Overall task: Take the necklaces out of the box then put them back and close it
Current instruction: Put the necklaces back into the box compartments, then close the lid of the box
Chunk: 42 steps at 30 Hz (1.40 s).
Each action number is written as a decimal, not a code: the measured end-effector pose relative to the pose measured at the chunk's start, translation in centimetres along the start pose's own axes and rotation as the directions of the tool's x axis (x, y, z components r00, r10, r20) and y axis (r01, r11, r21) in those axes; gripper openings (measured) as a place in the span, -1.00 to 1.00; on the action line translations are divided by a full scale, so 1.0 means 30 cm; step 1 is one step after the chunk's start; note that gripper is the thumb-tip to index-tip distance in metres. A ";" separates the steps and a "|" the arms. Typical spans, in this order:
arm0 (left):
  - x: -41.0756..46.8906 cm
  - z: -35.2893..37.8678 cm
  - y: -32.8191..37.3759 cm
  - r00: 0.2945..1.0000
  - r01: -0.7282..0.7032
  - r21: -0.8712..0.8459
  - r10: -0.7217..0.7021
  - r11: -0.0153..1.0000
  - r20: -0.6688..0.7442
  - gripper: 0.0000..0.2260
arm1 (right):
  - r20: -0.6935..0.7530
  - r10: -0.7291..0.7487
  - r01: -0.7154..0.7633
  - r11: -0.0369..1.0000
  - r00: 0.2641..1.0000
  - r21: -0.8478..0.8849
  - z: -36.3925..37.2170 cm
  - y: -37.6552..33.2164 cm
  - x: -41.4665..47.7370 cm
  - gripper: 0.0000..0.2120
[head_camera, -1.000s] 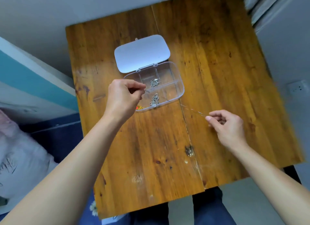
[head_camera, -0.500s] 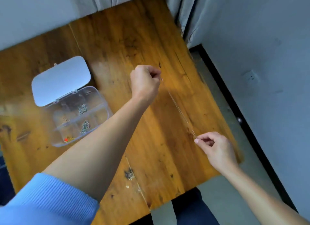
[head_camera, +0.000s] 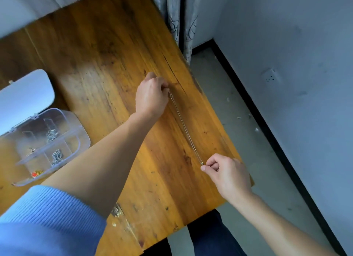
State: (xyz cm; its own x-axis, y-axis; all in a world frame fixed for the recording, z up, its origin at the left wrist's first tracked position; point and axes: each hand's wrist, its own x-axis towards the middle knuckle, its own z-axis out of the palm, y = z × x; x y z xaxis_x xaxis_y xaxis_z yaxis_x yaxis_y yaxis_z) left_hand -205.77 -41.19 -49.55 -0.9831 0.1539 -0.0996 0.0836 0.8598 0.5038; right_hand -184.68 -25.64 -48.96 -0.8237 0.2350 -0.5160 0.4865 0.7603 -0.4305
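Wooden table (head_camera: 107, 68), worn, grey wall and floor to its right. Box (head_camera: 45, 146) at left edge: clear, lid (head_camera: 23, 95) open and tilted back on the far side, dividers inside. Small chain bundles lie in two compartments; a red-orange item sits in the near-left one. Left hand (head_camera: 151, 97), mid-table, fingers pinched on the far end of a thin necklace (head_camera: 186, 128). Chain runs taut, low along the tabletop, toward the near right. Right hand (head_camera: 227, 174) pinches its near end by the table's right edge.
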 end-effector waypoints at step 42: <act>-0.710 -0.530 -0.954 0.709 0.495 -0.834 -0.668 0.244 0.226 -0.88 | -0.112 -0.208 0.232 0.930 0.972 0.284 0.290 -1.288 0.353 -0.82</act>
State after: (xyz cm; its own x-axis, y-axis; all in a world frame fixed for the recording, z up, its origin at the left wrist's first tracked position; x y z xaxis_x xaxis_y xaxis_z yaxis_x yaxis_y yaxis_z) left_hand -189.82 -76.81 -48.20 -0.7163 -0.3551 -0.6007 -0.6024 -0.1199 0.7892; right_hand -209.67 -57.81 -44.24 -0.9341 0.1380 -0.3292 0.3446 0.5897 -0.7304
